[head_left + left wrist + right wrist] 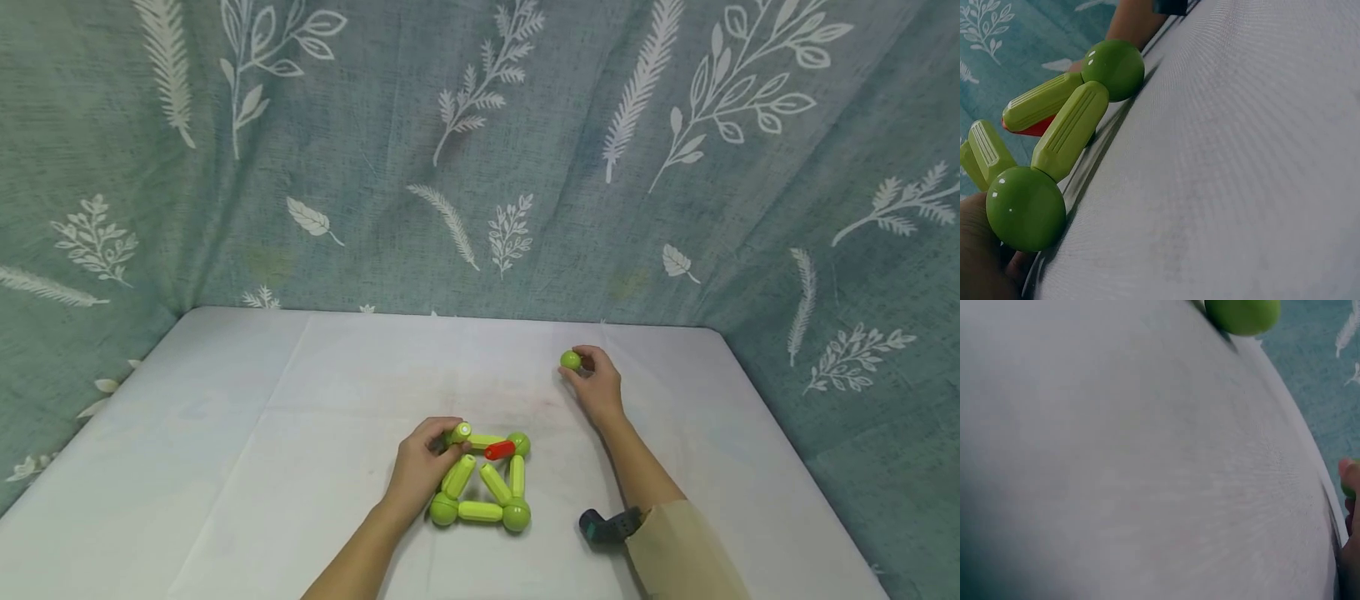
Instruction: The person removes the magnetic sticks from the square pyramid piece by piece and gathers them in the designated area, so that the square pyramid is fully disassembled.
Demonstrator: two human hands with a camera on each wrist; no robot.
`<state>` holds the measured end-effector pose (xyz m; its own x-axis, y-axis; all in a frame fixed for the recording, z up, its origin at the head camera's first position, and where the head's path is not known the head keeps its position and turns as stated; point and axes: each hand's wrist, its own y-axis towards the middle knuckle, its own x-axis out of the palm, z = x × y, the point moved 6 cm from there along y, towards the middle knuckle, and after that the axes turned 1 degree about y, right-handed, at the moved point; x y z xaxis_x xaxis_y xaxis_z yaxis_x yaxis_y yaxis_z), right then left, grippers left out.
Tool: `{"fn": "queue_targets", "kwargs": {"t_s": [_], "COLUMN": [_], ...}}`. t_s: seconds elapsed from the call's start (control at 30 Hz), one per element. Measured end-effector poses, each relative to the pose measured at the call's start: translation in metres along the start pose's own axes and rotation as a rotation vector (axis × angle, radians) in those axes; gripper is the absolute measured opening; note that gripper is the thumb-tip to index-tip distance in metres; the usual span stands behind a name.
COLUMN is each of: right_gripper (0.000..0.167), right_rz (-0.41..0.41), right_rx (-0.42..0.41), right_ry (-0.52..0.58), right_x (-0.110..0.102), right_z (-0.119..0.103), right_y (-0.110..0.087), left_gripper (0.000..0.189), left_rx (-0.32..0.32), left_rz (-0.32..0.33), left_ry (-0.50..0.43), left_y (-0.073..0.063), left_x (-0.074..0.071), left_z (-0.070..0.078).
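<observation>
A building-toy frame of lime-green sticks and green balls (480, 512) lies on the table, a squarish outline with a ball showing at several corners. One green stick (495, 483) leans inward from the near right ball, and a red stick (500, 451) juts from the far right ball. My left hand (423, 462) grips the frame's far left corner, its fingers around a green stick whose pale end faces up; the hand partly hides that corner. Farther back on the right, my right hand (598, 390) pinches a loose green ball (570, 360) between thumb and fingers.
A white cloth covers the table (337, 375). Behind and beside it hangs a green-blue curtain (360, 167) with white leaf prints. A dark device (611, 527) is strapped at the right wrist, by a beige sleeve (682, 550).
</observation>
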<state>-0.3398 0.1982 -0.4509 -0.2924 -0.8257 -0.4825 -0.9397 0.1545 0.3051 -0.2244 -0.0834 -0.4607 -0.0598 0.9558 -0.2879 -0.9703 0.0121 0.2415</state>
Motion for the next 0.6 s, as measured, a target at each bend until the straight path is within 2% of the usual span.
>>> {"fn": "queue_targets", "kwargs": {"t_s": [0.27, 0.6], "right_gripper": [0.049, 0.052], "right_rz": [-0.07, -0.097], "right_rx": [0.027, 0.132], "right_ry": [-0.119, -0.046], "right_x": [0.009, 0.009], "right_z": [0.006, 0.012], "right_y": [0.013, 0.01], "left_gripper": [0.026, 0.027], "left_rx": [0.009, -0.004], "left_rz": [-0.007, -0.015], "left_ry": [-0.001, 0.003], "left_y": [0.0, 0.0], "left_x": [-0.001, 0.0], "left_z": [0.002, 0.002]}}
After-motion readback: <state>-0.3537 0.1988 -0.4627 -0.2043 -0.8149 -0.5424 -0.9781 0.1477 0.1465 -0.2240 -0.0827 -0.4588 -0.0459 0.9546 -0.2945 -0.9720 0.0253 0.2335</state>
